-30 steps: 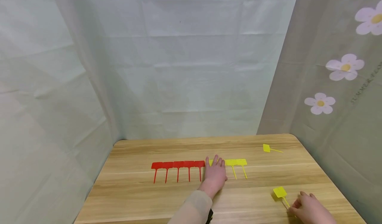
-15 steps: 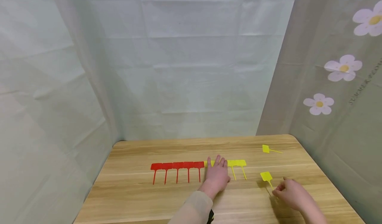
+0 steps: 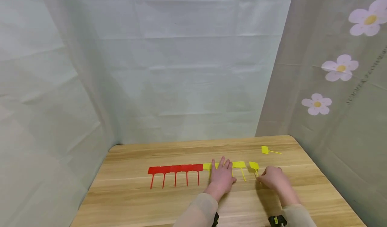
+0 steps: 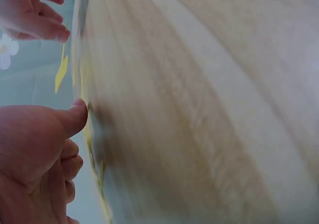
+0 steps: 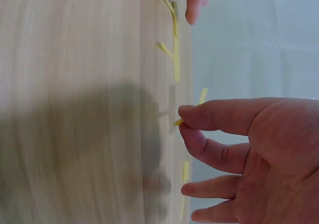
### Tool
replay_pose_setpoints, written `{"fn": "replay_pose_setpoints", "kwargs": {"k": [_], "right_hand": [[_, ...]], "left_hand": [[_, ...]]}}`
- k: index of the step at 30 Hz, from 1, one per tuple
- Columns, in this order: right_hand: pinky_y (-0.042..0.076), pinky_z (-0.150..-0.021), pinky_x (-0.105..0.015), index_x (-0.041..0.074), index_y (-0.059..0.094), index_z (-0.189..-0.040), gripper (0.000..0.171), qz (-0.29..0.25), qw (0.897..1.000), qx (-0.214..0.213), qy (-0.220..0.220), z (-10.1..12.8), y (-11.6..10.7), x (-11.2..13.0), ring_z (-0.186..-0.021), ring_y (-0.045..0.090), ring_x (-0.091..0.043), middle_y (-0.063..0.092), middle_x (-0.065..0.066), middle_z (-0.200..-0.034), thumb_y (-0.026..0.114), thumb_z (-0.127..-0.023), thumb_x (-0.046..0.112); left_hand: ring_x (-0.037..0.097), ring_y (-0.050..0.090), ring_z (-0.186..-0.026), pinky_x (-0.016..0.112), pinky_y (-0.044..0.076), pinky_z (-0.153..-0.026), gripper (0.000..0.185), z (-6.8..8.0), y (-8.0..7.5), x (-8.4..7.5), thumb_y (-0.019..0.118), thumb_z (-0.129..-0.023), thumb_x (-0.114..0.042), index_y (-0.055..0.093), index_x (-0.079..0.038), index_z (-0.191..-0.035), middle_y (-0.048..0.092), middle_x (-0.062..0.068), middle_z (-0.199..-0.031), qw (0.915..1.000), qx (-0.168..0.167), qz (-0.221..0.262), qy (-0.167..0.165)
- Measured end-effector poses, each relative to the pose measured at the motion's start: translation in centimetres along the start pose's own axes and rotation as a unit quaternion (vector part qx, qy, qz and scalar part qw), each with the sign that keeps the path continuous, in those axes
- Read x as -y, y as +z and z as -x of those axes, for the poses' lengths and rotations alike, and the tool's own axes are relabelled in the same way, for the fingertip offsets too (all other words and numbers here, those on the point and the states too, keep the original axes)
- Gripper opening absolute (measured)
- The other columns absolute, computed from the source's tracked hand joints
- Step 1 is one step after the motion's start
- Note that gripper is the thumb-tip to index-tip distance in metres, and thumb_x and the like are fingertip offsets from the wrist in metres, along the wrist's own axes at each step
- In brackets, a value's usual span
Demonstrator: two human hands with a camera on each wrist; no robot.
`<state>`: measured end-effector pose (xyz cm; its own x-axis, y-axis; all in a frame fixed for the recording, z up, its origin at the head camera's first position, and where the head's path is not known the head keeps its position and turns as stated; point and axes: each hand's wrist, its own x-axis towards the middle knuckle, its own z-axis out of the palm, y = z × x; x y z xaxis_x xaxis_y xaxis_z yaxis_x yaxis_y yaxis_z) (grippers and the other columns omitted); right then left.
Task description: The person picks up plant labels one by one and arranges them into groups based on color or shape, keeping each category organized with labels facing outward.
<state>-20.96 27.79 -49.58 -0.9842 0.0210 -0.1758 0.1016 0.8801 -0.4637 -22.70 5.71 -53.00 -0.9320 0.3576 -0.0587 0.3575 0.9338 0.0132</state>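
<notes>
The right hand (image 3: 272, 179) pinches the thin stem of a yellow tag (image 3: 254, 165) between thumb and forefinger; the right wrist view shows the fingertips (image 5: 185, 119) closed on the stem end while the other fingers hang loosely curled below. The tag's flat square head lies on or just above the tabletop (image 3: 136, 203), just to the right of the yellow tags (image 3: 239, 165) already laid in the row, with a small gap between them; whether its head touches the wood cannot be told from here.

The left hand (image 3: 222, 176) lies flat, fingers straight and spread, pressing on the yellow part of the row, right beside the five red tags (image 3: 175, 169) that run on to the left. One more loose yellow tag (image 3: 265, 149) lies well apart near the far right edge of the tabletop.

The tag looks like thin moulded plastic: very light, with a stiff little head and a slim stem that probably flexes readily. On smooth wood it would likely slide at a touch, which may be why the flat hand rests on its neighbours. The stem is the natural place to hold it, as now, since a pinch there leaves the head free to be lined up; a grip close to the head would probably give steadier control than one at the far tip, where the tag can swing. It seems unlikely to break, though the stem could bend if pressed down hard
</notes>
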Motion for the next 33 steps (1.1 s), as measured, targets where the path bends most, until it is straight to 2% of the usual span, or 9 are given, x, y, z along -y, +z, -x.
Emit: {"fn": "replay_pose_setpoints", "kwargs": {"k": [3, 7, 12, 17, 26, 33], "right_hand": [[0.038, -0.063, -0.036, 0.014, 0.055, -0.059, 0.034, 0.024, 1.0, -0.002, 0.001, -0.5, 0.2, 0.3, -0.078, 0.047, -0.028, 0.05, -0.002, -0.063, 0.074, -0.086, 0.022], [0.044, -0.065, -0.041, 0.01, 0.06, -0.067, 0.026, 0.036, 0.999, 0.004, 0.013, -1.1, 0.5, 0.6, -0.083, 0.05, -0.032, 0.057, -0.008, -0.075, 0.073, -0.086, 0.023], [0.047, -0.068, -0.046, 0.007, 0.061, -0.072, 0.022, 0.045, 0.999, 0.004, 0.025, -1.6, 1.0, 0.8, -0.086, 0.05, -0.034, 0.057, -0.012, -0.08, 0.072, -0.086, 0.021], [0.049, -0.069, -0.051, 0.006, 0.062, -0.074, 0.02, 0.052, 0.998, -0.001, 0.033, -1.9, 1.3, 0.9, -0.087, 0.049, -0.035, 0.058, -0.014, -0.083, 0.071, -0.085, 0.02], [0.049, -0.069, -0.051, 0.003, 0.063, -0.079, 0.019, 0.055, 0.997, -0.002, 0.047, -2.2, 1.4, 0.9, -0.089, 0.05, -0.037, 0.059, -0.017, -0.087, 0.07, -0.084, 0.02], [0.049, -0.07, -0.051, 0.001, 0.063, -0.083, 0.023, 0.047, 0.998, 0.001, 0.052, -1.9, 1.3, 0.9, -0.09, 0.05, -0.039, 0.058, -0.017, -0.087, 0.072, -0.087, 0.022]], "left_hand": [[0.019, 0.025, -0.162, 0.059, 0.021, -0.128, 0.072, -0.2, 0.4, -0.1, 0.06, -0.104, -0.059, 0.047, -0.02, -0.164, 0.043, -0.007, -0.168, 1.0, -0.001, -0.004, 0.002], [0.019, 0.025, -0.162, 0.059, 0.021, -0.128, 0.07, -0.3, 0.7, -0.2, 0.056, -0.105, -0.06, 0.049, -0.021, -0.163, 0.043, -0.008, -0.168, 1.0, 0.001, -0.007, 0.004], [0.019, 0.025, -0.162, 0.059, 0.022, -0.127, 0.069, -0.4, 0.8, -0.4, 0.051, -0.107, -0.061, 0.049, -0.021, -0.163, 0.043, -0.008, -0.168, 0.9999, 0.006, -0.013, 0.004], [0.018, 0.025, -0.161, 0.059, 0.021, -0.128, 0.07, -0.6, 1.1, -0.4, 0.055, -0.105, -0.061, 0.05, -0.022, -0.162, 0.044, -0.009, -0.167, 0.9999, 0.005, -0.013, 0.003], [0.019, 0.025, -0.162, 0.06, 0.021, -0.127, 0.069, -0.6, 0.8, -0.5, 0.056, -0.105, -0.059, 0.05, -0.021, -0.162, 0.043, -0.008, -0.168, 0.9998, 0.015, -0.013, 0.003], [0.019, 0.024, -0.162, 0.059, 0.02, -0.128, 0.068, -0.4, 0.8, -0.4, 0.057, -0.105, -0.057, 0.05, -0.021, -0.162, 0.041, -0.008, -0.169, 0.9998, 0.021, -0.007, 0.003]]}}
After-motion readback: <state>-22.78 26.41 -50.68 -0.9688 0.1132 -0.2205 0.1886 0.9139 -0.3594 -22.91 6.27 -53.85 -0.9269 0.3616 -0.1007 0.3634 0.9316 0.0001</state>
